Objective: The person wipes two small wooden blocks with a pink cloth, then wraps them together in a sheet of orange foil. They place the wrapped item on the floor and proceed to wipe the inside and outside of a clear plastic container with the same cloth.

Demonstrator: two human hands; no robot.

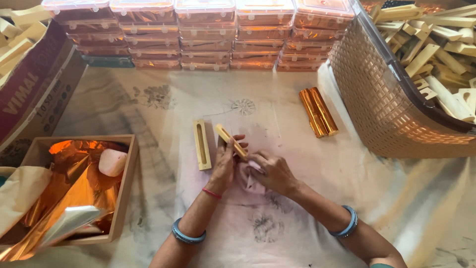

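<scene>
My left hand (224, 166) grips a small pale wooden bar (229, 140) that tilts up and to the left. My right hand (271, 172) is closed on a pinkish cloth (248, 179) pressed against the lower end of that bar. Both hands meet at the middle of the cloth-covered surface. A second pale wooden bar with a long slot (201, 144) lies flat just left of my left hand. Two copper-coloured wrapped bars (318, 112) lie side by side to the upper right, apart from both hands.
A tan woven basket (382, 99) full of pale wooden pieces stands at the right. Stacked clear plastic boxes (203, 34) line the back. At the left, a wooden tray (124, 193) holds copper foil (69, 198) and a white block (112, 162); a cardboard box (34, 84) with more wooden pieces.
</scene>
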